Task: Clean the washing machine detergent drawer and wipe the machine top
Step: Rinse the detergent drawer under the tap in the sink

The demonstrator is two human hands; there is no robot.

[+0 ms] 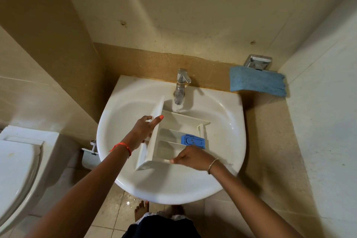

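A white washbasin [170,185] holds the white detergent drawer [179,120], its far end beneath the tap; a blue cloth [257,83] hangs on the wall at right; the left hand [144,131] grips the drawer's front panel, fingers curled round it; the right hand [190,157] pinches the near wall; chrome tap [181,85]; a blue insert [193,141] sits inside the drawer.

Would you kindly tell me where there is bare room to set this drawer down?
The beige ledge between the sink and the right wall, below the blue cloth, is bare. So is the sink's near part, in front of the drawer. Under the tap it is crowded: the left hand and right hand hold the drawer.
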